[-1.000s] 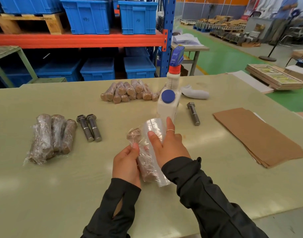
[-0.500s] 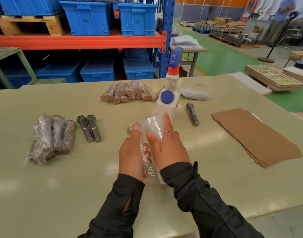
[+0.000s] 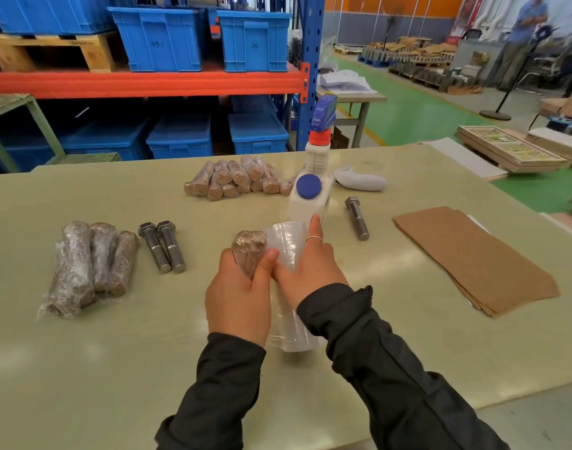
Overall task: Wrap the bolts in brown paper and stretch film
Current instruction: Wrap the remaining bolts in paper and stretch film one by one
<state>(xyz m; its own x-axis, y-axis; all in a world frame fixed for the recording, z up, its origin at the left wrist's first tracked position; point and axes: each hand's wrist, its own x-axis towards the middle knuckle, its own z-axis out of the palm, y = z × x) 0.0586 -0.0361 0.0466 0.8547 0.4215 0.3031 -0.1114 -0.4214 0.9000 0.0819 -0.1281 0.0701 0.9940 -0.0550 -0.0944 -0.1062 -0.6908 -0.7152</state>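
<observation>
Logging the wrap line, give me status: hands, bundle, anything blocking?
Left hand grips paper-wrapped bundle. Right hand holds stretch film roll against it. Spray bottle stands just beyond; nothing blocking.

Left of the left hand (image 3: 239, 300): film-wrapped bundle (image 3: 89, 267), then two bolts (image 3: 162, 246). Behind the hands: wrapped pile (image 3: 236, 181), bottle (image 3: 312, 190). Right of the right hand (image 3: 305, 271): one bolt (image 3: 357, 217), paper stack (image 3: 472, 258).

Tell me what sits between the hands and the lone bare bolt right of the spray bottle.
Nothing visible: bare green tabletop separates the right hand from the lone grey steel bolt. The white spray bottle stands just left of that path.
</observation>
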